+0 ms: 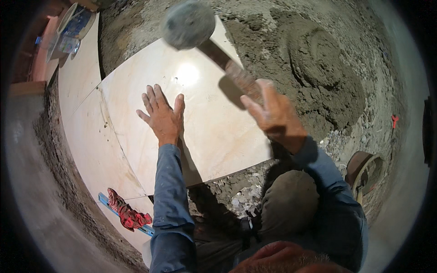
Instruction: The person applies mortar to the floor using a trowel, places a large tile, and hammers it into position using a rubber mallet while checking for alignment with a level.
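My left hand (165,117) lies flat on a large cream floor tile (218,132), its fingers spread. In my right hand (278,116) is the handle of a mallet (189,25), which has a round grey head and a brown handle. The mallet is raised over the far part of the tile, and its head is slightly blurred. A seam on the left divides this tile from other laid tiles (91,141), with some dirt along it.
Wet mortar (318,59) is heaped at the far right on rough ground. A blue level (107,202) with a red cloth (129,211) on it lies at the lower left. A bucket (371,170) sits at right, a small red piece (394,121) beyond it. Another bucket (73,27) stands far left.
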A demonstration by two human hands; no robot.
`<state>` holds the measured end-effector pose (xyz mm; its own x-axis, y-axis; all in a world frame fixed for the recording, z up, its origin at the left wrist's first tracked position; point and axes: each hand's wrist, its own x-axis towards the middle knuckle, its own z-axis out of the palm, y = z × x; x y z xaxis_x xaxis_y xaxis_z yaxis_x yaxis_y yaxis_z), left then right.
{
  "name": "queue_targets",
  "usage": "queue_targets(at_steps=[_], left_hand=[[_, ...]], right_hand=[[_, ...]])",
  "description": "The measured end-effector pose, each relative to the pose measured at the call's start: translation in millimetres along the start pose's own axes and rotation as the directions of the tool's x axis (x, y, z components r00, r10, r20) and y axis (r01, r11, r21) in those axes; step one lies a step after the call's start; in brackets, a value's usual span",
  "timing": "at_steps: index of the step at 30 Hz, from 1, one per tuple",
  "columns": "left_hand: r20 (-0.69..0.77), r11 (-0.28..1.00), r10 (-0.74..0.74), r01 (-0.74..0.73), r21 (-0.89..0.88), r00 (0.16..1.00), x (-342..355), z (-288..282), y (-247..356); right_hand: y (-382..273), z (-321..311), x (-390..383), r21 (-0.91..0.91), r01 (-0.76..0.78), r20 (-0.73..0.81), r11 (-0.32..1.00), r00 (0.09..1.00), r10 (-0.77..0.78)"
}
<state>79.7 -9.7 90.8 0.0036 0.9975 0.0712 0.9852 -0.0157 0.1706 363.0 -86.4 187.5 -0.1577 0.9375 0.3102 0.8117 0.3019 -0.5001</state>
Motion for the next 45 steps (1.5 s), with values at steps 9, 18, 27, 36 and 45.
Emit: queue_targets(at_steps=[9, 18, 27, 36, 45], left_hand=[[-0.015, 1.000, 0.010, -0.010, 0.017, 1.000, 0.1, 5.0, -3.7], [-0.034, 1.000, 0.004, -0.003, 0.010, 0.999, 5.9, 3.5, -4.1], [-0.094, 0.997, 0.047, -0.052, -0.052, 0.994, -0.6, 11.8, -8.9], [-0.131, 0.999, 0.044, -0.045, -0.003, 0.990, -5.4, 11.9, -11.4], [-0.124, 0.999, 0.047, -0.044, 0.024, 0.991, -0.4, 10.9, -6.2]], right_hand=[[-14.8, -22.4, 28.7, 0.192, -0.245, 0.210, 0.950, 0.956, 0.204], [5.0, 12.3, 51.9, 0.130, -0.386, 0.343, 0.913, 0.882, 0.324], [-0.3, 46.9, -10.6, -0.092, -0.103, 0.199, 0.990, 0.973, 0.120], [79.8, 44.5, 142.6, -0.294, 0.085, -0.025, 0.952, 0.995, -0.097], [169.9, 53.8, 278.4, -0.528, -0.058, 0.136, 0.847, 0.979, 0.152]])
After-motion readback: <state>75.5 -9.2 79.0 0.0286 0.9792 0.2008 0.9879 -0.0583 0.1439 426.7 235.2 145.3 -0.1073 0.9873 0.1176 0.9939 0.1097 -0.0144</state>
